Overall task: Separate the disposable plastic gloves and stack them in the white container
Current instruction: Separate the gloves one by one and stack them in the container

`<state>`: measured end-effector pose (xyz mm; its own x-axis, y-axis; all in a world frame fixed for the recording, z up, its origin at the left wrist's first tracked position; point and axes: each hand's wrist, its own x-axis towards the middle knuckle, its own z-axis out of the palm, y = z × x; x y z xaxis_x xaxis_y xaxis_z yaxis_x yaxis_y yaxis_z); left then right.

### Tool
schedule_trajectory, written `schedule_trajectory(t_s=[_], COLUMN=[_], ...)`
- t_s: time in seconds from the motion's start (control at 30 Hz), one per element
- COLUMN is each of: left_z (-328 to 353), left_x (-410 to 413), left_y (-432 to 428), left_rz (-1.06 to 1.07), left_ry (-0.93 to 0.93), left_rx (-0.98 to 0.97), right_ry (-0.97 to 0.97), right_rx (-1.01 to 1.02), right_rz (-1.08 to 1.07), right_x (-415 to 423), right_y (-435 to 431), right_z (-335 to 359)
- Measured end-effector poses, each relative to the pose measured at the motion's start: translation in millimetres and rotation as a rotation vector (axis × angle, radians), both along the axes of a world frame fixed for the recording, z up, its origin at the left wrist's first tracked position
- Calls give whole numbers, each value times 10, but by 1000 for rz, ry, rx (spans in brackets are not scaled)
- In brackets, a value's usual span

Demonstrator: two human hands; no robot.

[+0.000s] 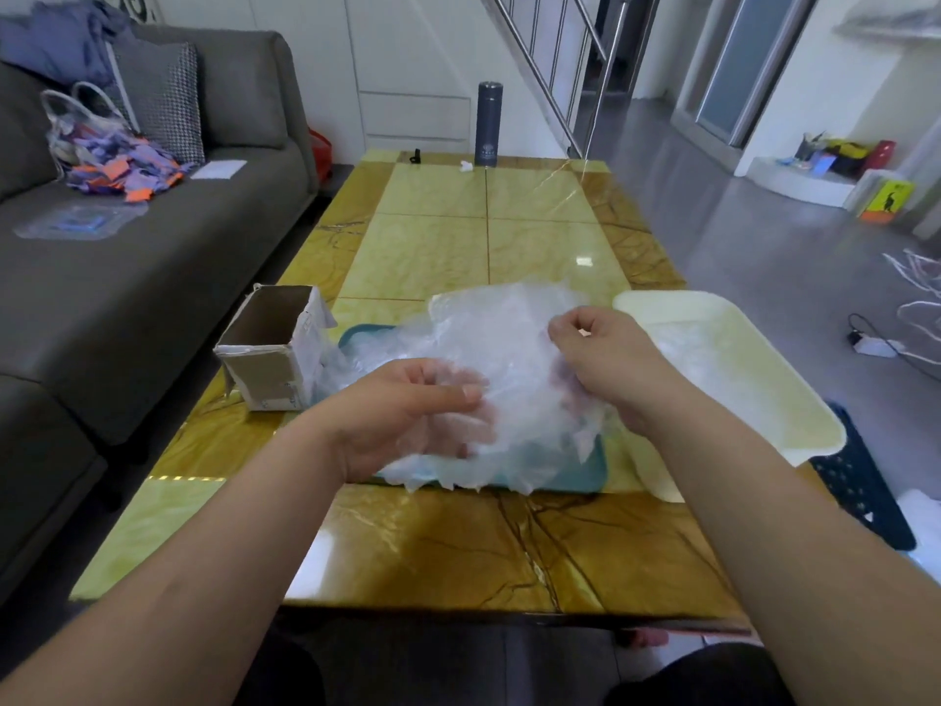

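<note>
At the centre of the frame a crumpled heap of thin, clear disposable plastic gloves [501,331] lies between the two hands, above a flat teal plastic tray [580,476] whose edge shows beneath it. The left hand [407,407], at lower centre, has its fingers curled under the film and its thumb laid over the top, gripping the near left part of the heap. The right hand [598,359], just right of centre, is closed on the film too, with thumb and curled fingers pinching a fold at the heap's right edge. Both hands touch the gloves, and the film spreads up and away from them.

To the right, close beside the right hand, sits the shallow white rectangular container [738,430], with some clear film [687,343] already lying flat in its far end. To the left of the heap an open brown cardboard box [272,349] stands touching the plastic.

All of this rests on a glossy yellow and amber marble-patterned table [433,542]. At its far end, in the upper centre, stands a dark cylindrical flask [489,124]. A grey fabric sofa [153,277] fills the left of the frame, with a bag of purple and orange scraps [117,160] on it. A metal stair rail [575,68] rises at upper right over a grey floor [764,257].
</note>
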<state>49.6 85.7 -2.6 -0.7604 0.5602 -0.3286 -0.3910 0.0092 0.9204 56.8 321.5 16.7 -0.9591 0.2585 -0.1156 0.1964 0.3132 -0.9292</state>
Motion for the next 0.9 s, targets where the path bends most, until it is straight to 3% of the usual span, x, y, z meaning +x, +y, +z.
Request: schedule_trajectory(t_s=[0.2, 0.4, 0.53, 0.63, 0.73, 0.9], left_z=[126, 286, 382, 417, 451, 443], left_x=[-95, -200, -196, -182, -146, -41], left_y=[749, 1644, 2065, 2099, 1961, 1853], left_rz=[83, -42, -78, -25, 35, -48], left_ry=[-48, -155, -198, -63, 55, 146], left_rx=[74, 165, 14, -181, -248, -335], right_ry=[8, -28, -138, -263, -318, -278], right_rx=[136, 387, 780, 921, 909, 825], right_rz=[-56, -167, -139, -88, -109, -206], right_x=[-32, -188, -288, -300, -281, -252], right_y=[577, 1308, 1600, 1698, 1786, 1761], right_z=[336, 541, 603, 497, 306, 202])
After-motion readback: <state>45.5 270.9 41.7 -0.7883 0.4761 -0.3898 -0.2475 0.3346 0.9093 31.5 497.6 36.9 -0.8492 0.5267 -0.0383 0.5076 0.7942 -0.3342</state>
